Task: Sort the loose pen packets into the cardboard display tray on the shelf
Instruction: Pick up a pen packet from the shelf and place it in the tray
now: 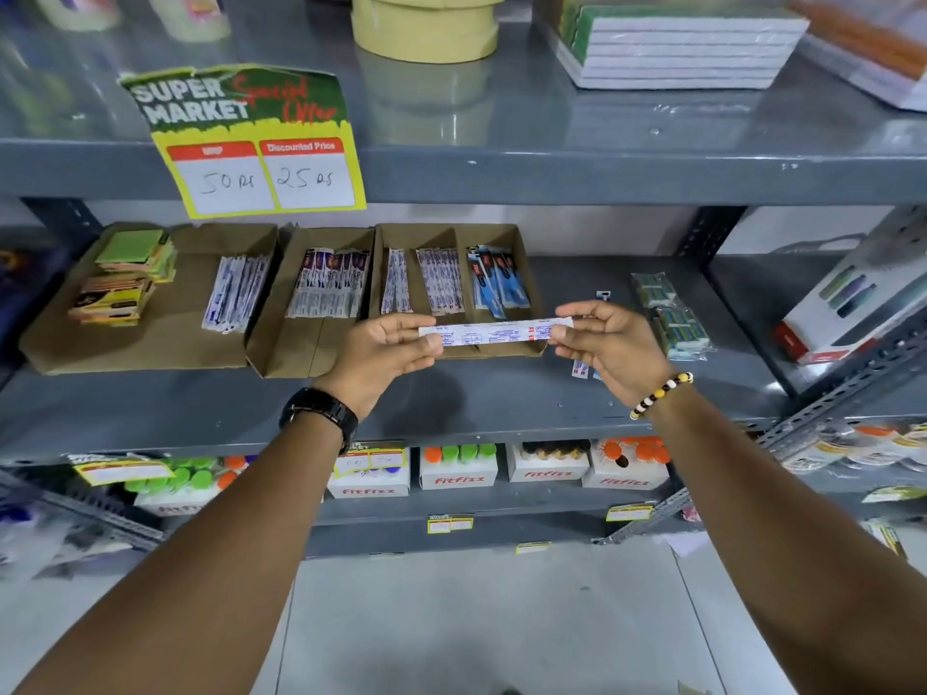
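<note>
A long white pen packet (496,331) with blue and red print is held level between both hands, just in front of the cardboard display tray (454,232). My left hand (383,351) pinches its left end and my right hand (609,343) pinches its right end. The tray has three compartments with upright packets: white ones at left (396,288), white-and-red ones in the middle (441,280), blue-and-black ones at right (499,280). A loose packet (580,369) lies on the shelf under my right hand, mostly hidden.
Left of the tray stand a cardboard box (281,366) of purple-and-white packets and a wider box (125,361) with sticky notes and pens. Wrapped eraser packs (669,316) lie at right. A price sign (261,143) hangs from the shelf above.
</note>
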